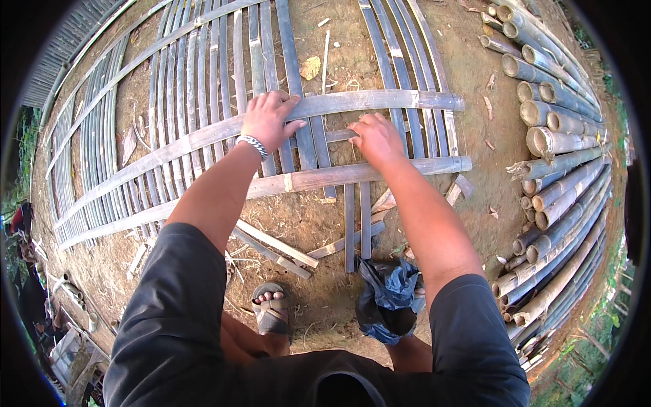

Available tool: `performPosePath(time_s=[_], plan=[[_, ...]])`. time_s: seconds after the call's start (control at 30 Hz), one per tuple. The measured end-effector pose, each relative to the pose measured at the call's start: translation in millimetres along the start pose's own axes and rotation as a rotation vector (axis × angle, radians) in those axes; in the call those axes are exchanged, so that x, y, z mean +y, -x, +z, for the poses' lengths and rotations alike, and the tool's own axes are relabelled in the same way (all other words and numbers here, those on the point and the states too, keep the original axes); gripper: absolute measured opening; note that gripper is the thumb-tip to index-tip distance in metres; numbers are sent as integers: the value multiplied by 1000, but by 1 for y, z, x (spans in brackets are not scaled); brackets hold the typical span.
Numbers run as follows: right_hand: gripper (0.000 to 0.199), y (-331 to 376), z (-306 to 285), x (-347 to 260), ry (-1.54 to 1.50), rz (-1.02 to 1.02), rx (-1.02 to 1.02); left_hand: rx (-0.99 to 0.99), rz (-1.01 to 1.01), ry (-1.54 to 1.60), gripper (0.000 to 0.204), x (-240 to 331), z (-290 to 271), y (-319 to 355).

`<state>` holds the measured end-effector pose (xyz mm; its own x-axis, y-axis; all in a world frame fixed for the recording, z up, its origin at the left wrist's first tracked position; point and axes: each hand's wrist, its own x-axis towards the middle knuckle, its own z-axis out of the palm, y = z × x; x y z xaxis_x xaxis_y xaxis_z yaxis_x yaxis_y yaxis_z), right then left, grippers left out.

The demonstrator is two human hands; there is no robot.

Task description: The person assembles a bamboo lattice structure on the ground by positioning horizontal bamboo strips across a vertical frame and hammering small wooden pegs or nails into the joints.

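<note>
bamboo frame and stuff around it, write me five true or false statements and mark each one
1. The left hand is on the bamboo frame. True.
2. A bracelet circles the right wrist. False: the bracelet is on the left wrist.
3. Bamboo poles are piled on the right. True.
4. Crumpled dark plastic lies on the frame's slats. False: the crumpled dark plastic is down by the right leg.
5. The left foot wears a sandal. True.
</note>
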<state>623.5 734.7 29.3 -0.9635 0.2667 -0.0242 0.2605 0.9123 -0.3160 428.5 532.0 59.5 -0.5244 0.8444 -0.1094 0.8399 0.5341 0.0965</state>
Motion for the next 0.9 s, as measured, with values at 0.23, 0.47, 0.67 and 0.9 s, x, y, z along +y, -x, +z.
performPosePath(time_s=[0.23,0.47,0.67,0.9], plan=[[33,-1,-4,-4,-1,21,-31,-58,371,-18,51,46,8,-5],[36,0,-9,-4,-18,31,-35,-54,513,-3,46,24,13,-14],[33,0,-4,-2,71,22,-85,-137,464,2,32,32,6,-21],[33,2,-16,-9,101,8,-178,-69,475,65,29,31,10,-24]])
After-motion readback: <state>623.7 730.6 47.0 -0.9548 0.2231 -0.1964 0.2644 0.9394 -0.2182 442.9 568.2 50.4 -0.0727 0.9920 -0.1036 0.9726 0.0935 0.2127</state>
